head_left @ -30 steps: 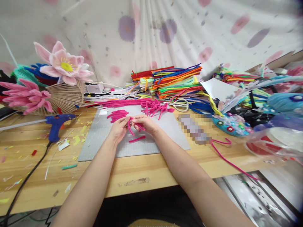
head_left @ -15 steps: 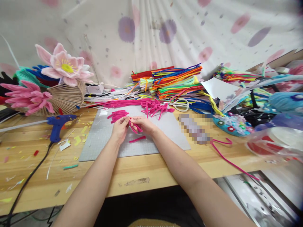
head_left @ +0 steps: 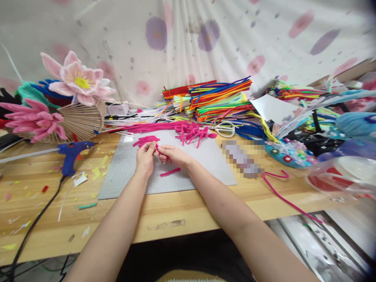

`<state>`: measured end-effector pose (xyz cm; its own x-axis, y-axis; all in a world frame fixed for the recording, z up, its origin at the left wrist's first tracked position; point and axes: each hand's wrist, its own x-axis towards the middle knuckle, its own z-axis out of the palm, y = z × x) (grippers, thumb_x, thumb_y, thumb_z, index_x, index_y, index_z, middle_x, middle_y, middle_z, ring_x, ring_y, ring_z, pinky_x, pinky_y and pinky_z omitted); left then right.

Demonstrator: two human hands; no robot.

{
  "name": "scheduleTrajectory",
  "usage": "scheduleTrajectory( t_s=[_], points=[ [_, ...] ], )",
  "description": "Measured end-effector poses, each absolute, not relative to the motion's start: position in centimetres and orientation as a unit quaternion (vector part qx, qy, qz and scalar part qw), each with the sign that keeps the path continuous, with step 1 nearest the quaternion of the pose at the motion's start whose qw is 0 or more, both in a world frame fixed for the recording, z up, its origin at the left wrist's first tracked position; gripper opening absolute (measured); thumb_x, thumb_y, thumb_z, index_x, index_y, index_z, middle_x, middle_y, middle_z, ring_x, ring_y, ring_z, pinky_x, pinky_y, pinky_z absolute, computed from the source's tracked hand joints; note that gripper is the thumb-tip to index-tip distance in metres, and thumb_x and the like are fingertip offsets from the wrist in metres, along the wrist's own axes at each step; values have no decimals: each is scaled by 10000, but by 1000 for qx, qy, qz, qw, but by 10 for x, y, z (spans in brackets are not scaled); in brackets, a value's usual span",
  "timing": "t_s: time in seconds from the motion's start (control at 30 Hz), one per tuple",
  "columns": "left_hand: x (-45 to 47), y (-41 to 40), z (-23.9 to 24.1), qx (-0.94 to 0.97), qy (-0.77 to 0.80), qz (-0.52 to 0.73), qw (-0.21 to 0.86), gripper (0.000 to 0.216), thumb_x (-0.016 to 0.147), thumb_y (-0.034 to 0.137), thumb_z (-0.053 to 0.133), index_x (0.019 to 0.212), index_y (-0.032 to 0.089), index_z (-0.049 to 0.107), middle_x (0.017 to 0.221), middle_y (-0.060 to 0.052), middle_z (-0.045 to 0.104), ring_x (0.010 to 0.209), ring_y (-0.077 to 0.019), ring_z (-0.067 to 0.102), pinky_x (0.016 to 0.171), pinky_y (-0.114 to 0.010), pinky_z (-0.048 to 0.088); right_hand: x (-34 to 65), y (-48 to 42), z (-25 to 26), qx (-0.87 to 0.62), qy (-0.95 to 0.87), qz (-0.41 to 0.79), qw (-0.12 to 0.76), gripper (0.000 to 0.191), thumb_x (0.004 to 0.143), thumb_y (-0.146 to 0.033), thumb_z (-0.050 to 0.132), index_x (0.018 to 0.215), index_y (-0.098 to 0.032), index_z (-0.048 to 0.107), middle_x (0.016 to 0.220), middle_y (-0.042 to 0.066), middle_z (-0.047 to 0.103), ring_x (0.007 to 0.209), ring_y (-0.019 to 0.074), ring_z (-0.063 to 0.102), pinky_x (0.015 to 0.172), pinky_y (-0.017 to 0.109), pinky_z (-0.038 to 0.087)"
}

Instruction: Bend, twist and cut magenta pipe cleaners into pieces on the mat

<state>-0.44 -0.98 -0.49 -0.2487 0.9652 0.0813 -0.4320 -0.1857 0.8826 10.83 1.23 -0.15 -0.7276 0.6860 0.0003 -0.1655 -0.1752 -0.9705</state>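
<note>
Both my hands meet above a grey cutting mat [head_left: 211,172]. My left hand [head_left: 145,157] is closed, its thumb and finger pinching a magenta pipe cleaner [head_left: 157,148]. Fingers of my right hand [head_left: 174,155] are curled around the same pipe cleaner, and most of it is hidden by them. Just beyond my left hand lies a stack of short magenta pipe cleaner pieces [head_left: 146,139]. One loose magenta piece [head_left: 170,172] rests on the mat below my right hand. Farther back is a heap of bent, looped magenta pieces [head_left: 195,133].
Long magenta pipe cleaners [head_left: 147,127] lie along the mat's back edge, near white-handled scissors [head_left: 225,129]. Colourful pipe cleaner bundles [head_left: 220,98] are stacked behind. A blue glue gun [head_left: 69,156] and fuzzy flowers [head_left: 78,80] stand left; a decorated blue item [head_left: 289,152] is right.
My hands have shifted slightly left and drawn closer around the pipe cleaner. The strands that showed below my right fingers are now mostly covered.
</note>
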Motion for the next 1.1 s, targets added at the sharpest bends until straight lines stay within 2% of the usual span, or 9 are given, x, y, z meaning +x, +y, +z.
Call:
scheduleTrajectory(
  t_s=[0.27,0.47,0.6,0.7,0.9,1.1],
  points=[
    [-7,-10,-5,414,485,648,416,246,677,389,660,667,164,561,553,40,541,489,-74,484,529,-204,395,112,18,-3,-265,-607,689,294,295,814,-397,505,643,-167,431,472,-85,271,442,52,227,458,192,212],
    [-15,-11,-7,519,536,586,315,212,688,264,653,558,170,513,477,47,492,464,-73,419,497,-204,315,119,20,-1,-310,-679,619,245,252,830,-369,457,689,-160,474,515,-69,342,467,58,291,467,199,235],
    [-17,-10,-9,488,573,594,283,255,702,302,637,538,179,486,434,55,465,425,-73,403,474,-209,303,117,20,2,-342,-730,545,231,252,857,-327,405,713,-154,518,516,-60,343,485,66,293,478,208,224],
    [-16,-9,-8,452,576,610,303,261,688,336,648,544,171,505,439,50,476,429,-69,415,473,-198,330,115,20,3,-383,-751,492,220,267,865,-293,389,677,-153,516,511,-51,364,497,73,315,501,222,235],
    [-13,-7,-6,389,547,608,423,334,613,454,687,598,142,571,524,18,546,452,-76,470,447,-203,408,115,22,-2,-418,-767,426,235,304,867,-301,404,628,-152,519,540,-30,430,527,79,364,535,228,265],
    [-12,-7,-8,393,528,615,434,248,602,352,715,610,131,602,541,5,580,464,-82,512,459,-202,433,110,25,-9,-397,-771,429,253,245,867,-246,428,658,-162,525,677,-3,538,662,101,455,648,230,324]
  ],
)
